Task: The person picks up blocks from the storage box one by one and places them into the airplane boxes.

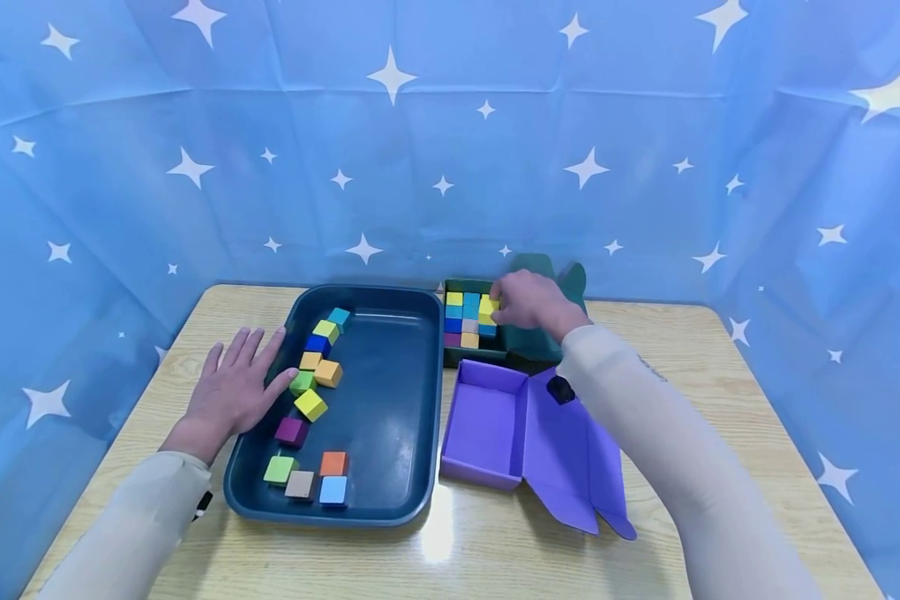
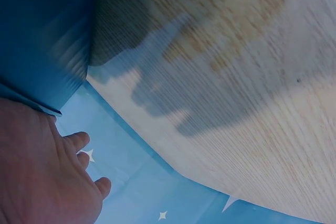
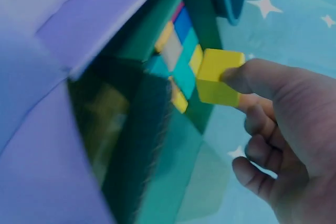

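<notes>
We saw the right hand (image 1: pixel 528 300) pinching a yellow block (image 3: pixel 214 74) between its thumb and fingers, holding it over the green box (image 1: pixel 465 357) at the far side of the surface (image 1: pixel 540 567). Packed blocks (image 1: pixel 470 312) in yellow, teal, blue, purple, beige and orange filled part of that box, close to the held block; we could not tell whether it touched them. The lid of the green box lay open to the right, partly hidden by the arm.

We found the left hand (image 1: pixel 228 392) spread wide, palm down, over the left side of the dark blue tray (image 1: pixel 390 400), gripping nothing. Its thumb reached over the rim to a green block (image 1: pixel 303 383), though we could not tell whether the 2 met.

We counted 12 blocks in the tray: 8 strung loosely down its left side, and 4 grouped at the near end, light green, beige, light blue and orange-red. To the tray's right we saw a purple box (image 1: pixel 483 425), bare inside, with its lid folded open, in front of the green box. A blue backdrop (image 1: pixel 450 225) with white stars hung behind.
</notes>
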Demonstrator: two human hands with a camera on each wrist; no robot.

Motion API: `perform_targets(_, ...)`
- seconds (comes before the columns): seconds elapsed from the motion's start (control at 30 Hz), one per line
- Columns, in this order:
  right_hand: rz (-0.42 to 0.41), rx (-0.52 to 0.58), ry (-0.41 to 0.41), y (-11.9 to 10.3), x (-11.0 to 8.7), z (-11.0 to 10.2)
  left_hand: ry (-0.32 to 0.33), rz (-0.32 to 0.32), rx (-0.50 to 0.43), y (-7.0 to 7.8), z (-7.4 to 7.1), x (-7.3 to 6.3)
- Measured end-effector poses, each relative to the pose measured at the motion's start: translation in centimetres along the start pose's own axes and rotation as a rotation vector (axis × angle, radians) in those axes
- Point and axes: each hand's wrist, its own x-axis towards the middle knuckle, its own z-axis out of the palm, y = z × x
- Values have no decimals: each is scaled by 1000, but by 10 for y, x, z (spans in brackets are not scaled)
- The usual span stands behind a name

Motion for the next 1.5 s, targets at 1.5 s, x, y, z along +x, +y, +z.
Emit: perform_targets(1.5,-137,-205,116,-6,-3,41,10,21,39,2,-3,0)
